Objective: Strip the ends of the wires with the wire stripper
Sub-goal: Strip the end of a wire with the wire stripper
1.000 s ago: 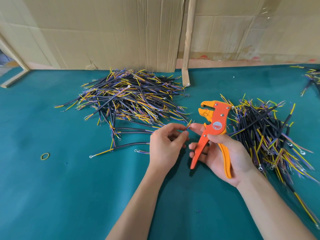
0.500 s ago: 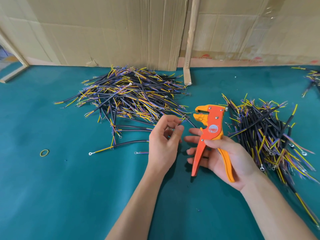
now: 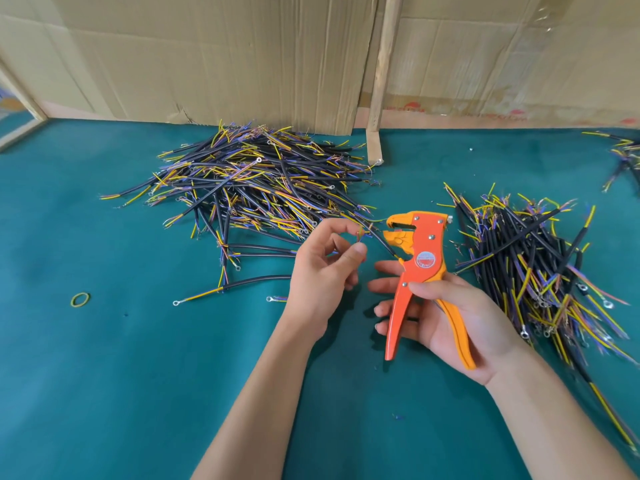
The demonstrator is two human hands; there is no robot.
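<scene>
My right hand holds an orange wire stripper by its handles, jaws pointing up and left, handles spread apart. My left hand pinches the thin coloured ends of a wire between thumb and forefinger, just left of the stripper's jaws. The wire's black sheath runs from my fingers down to the right behind the stripper's head. A large pile of black cables with yellow and purple ends lies behind my left hand. A second pile lies to the right of the stripper.
The table has a teal cloth. Cardboard sheets and a wooden slat stand along the back. A yellow rubber band lies at left. Loose cables with ring terminals lie near my left hand. More wires sit far right.
The stripper's head has tilted left toward my left hand. My left hand has lifted the wire ends up beside the jaws.
</scene>
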